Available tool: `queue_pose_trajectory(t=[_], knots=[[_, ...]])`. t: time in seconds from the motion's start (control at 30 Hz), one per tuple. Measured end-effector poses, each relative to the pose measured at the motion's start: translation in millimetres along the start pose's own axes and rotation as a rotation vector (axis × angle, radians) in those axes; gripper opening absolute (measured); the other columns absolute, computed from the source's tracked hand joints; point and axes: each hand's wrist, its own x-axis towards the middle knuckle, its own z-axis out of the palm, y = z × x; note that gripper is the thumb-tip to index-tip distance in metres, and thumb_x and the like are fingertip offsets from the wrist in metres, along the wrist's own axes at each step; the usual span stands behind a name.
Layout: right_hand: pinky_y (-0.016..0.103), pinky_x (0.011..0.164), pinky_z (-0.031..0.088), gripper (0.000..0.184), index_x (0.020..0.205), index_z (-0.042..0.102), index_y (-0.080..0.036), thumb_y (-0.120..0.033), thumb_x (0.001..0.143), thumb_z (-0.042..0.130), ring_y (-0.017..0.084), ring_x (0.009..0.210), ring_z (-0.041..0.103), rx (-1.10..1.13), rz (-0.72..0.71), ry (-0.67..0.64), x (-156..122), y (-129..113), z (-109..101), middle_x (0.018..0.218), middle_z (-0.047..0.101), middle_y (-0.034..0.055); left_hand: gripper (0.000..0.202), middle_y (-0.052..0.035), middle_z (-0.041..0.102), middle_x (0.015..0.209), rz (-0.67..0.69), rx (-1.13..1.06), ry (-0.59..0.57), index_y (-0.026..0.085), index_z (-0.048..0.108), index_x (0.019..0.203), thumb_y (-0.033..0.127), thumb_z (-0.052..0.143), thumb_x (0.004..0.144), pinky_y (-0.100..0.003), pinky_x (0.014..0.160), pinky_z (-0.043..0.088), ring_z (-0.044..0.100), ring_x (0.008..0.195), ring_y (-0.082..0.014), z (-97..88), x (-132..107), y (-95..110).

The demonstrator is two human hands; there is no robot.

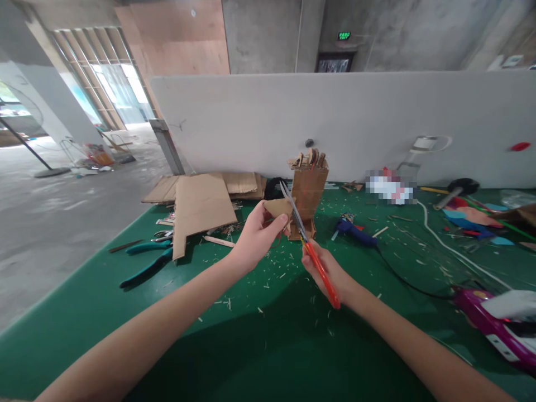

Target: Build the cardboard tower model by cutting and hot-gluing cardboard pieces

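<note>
Left hand (257,237): fingers closed on a small cardboard piece (278,207), raised above the middle of the green bench (84,301). Right hand (330,271): wrapped around the red handles of scissors (307,245), blades parted at the piece's edge. Behind, toward the far edge: cardboard tower (309,192), blue glue gun (354,230); toward the left edge, flat cardboard sheets (201,204) and teal pliers (146,259).

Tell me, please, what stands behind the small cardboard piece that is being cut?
Behind the cardboard piece and the scissors stands a tall cardboard holder with sticks in its top. Its lower front is covered by them, and its inside cannot be seen.
</note>
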Motion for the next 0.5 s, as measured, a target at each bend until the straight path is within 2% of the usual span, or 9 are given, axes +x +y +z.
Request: queue_pose_trajectory(t=[0.1,0.2,0.37,0.5], knots=[[0.027,0.047,0.031,0.043,0.075,0.030,-0.024,-0.066,0.084,0.034,0.011,0.053,0.031,0.003,-0.009,0.016,1,-3,2,0.064,0.032,-0.0045,0.015,0.0015,0.050,0.070,-0.037,-0.081,0.036,0.017,0.051,0.085,0.032,0.055,0.084,-0.022,0.054,0.037,0.047,0.058,-0.0076,4.9,-1,-2],[0.028,0.049,0.033,0.042,0.081,0.032,-0.024,-0.065,0.085,0.034,0.012,0.054,0.032,0.006,0.003,-0.050,-1,-6,-1,0.065,0.033,-0.0049,0.019,0.0031,0.046,0.066,-0.041,-0.052,0.068,0.017,0.049,0.079,0.034,0.053,0.085,-0.021,0.051,0.034,0.043,0.055,-0.0069,4.9,1,-3],[0.031,0.057,0.038,0.042,0.096,0.036,-0.024,-0.064,0.087,0.030,0.014,0.061,0.036,-0.023,0.024,-0.186,-5,-11,-14,0.074,0.035,-0.0026,0.018,0.0041,0.043,0.059,-0.046,0.126,-0.061,0.018,0.048,0.078,0.033,0.050,0.087,-0.021,0.048,0.031,0.039,0.051,-0.0075,-5.8,6,2],[0.032,0.058,0.037,0.040,0.093,0.037,-0.024,-0.063,0.087,0.031,0.014,0.062,0.036,-0.062,0.037,-0.188,-4,-9,-16,0.073,0.036,-0.0024,0.016,0.0028,0.044,0.060,-0.079,0.171,-0.107,0.019,0.049,0.076,0.032,0.053,0.085,-0.022,0.047,0.030,0.039,0.051,-0.0084,-14.6,9,8]])
